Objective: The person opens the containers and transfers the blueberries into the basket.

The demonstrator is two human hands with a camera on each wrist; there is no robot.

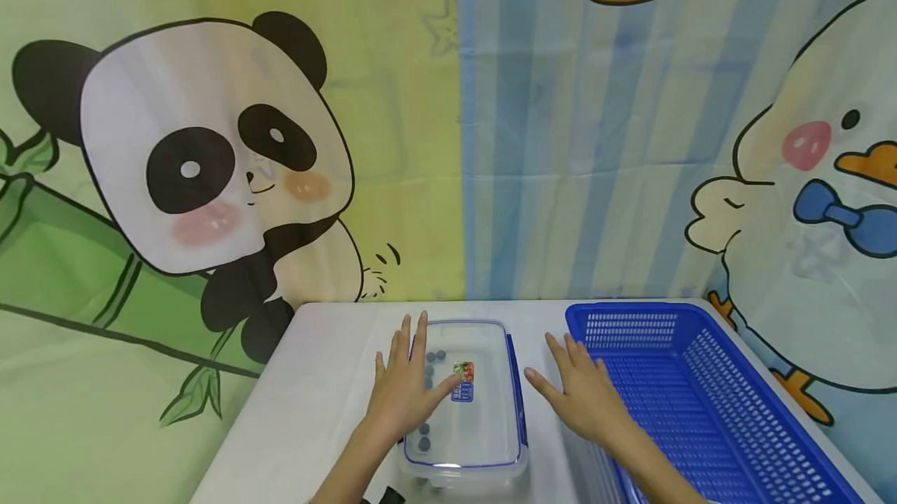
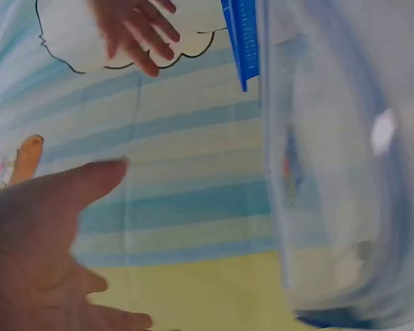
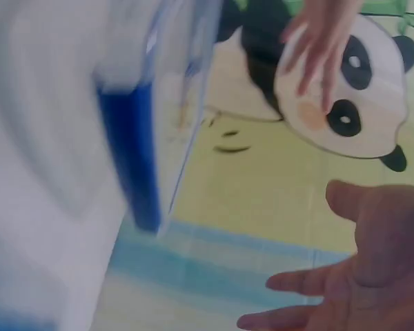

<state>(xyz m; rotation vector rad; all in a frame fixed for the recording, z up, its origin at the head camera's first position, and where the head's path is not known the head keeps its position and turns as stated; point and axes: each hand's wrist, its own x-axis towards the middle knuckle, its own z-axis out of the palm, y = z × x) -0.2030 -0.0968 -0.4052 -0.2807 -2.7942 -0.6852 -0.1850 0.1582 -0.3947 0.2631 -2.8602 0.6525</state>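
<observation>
A clear plastic storage box [image 1: 483,426] with a blue seal line and blue side clips stands on the white table. Several small grey round pieces show through its left side, and a colored sticker [image 1: 462,382] is on the lid. My left hand [image 1: 399,391] hovers over the box's left edge, fingers spread and nothing in them. To the right of the box, my right hand [image 1: 589,395] is held in the air, also spread and holding nothing. In the right wrist view, a blue clip [image 3: 131,152] of the box stands apart from the right hand [image 3: 372,262].
A blue perforated plastic basket [image 1: 701,418] takes up the right side of the white table [image 1: 308,403]. Behind the table hangs a curtain [image 1: 406,138] printed with a panda and a white bird. A small black object [image 1: 391,496] shows at the bottom edge.
</observation>
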